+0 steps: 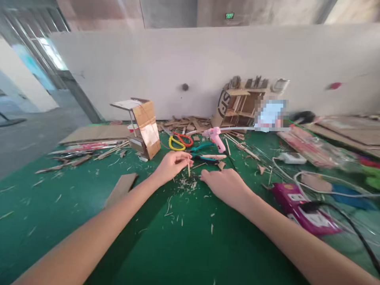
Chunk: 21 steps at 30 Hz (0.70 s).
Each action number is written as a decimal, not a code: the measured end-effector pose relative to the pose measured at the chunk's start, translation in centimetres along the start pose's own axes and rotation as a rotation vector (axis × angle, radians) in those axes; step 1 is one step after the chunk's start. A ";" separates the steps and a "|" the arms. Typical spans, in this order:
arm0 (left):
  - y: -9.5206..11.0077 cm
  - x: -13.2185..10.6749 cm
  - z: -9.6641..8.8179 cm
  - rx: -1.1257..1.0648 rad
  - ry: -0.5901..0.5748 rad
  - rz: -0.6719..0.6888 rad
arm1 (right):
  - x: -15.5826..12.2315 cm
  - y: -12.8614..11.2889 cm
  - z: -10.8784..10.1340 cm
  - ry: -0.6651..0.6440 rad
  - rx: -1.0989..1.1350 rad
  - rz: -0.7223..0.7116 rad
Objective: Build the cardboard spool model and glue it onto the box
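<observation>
- The left hand (pixel 173 165) pinches a short wooden stick (pixel 189 170) between its fingers, nearly upright above a scatter of pale shavings (pixel 187 184) at the middle of the table (pixel 184 253).
- The right hand (pixel 224 184), just to the right, has its fingers curled closed, seemingly on a thin dark tool (pixel 198 177) (too blurred to identify).
- The step in hand looks like trimming or shaving the stick, judging by the curls beneath it.
- Another stroke would call for a steady left pinch, with the tool angled away from those fingers.
- Beyond the hands lie scissors (pixel 177 145) and a pink glue gun (pixel 217 139).
</observation>
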<state>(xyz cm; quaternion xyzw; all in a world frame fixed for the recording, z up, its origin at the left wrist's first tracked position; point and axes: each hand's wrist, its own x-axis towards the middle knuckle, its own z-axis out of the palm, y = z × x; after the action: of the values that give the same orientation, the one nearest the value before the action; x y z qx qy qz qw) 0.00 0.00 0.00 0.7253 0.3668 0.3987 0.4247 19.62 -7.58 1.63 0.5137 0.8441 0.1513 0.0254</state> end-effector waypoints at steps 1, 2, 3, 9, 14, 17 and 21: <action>0.0 -0.1 0.0 0.007 -0.001 0.004 | 0.2 0.1 0.0 0.003 -0.002 0.028; 0.0 -0.1 -0.1 0.013 -0.002 0.006 | 0.4 0.2 -0.1 0.004 -0.004 0.050; 0.1 -0.2 -0.1 0.017 -0.003 0.008 | 0.6 0.3 -0.1 0.004 -0.005 0.069; -0.1 -0.2 -0.2 0.007 -0.004 -0.004 | 1.1 0.1 0.1 -0.022 -0.005 0.087; -0.1 -0.3 -0.2 0.002 0.001 -0.017 | 1.3 0.0 -0.2 -0.070 0.000 0.082; 0.1 -0.3 -0.2 0.023 0.002 -0.021 | 1.2 0.0 -0.7 -0.102 0.007 0.069; 0.5 -0.3 -0.1 0.043 0.001 -0.017 | 0.8 -0.2 -0.8 -0.121 0.019 0.020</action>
<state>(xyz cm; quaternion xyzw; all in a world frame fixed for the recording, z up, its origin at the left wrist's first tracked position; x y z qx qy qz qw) -0.15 -0.43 0.38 0.7309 0.3815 0.3877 0.4123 18.94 -7.17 2.45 0.5306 0.8372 0.1122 0.0698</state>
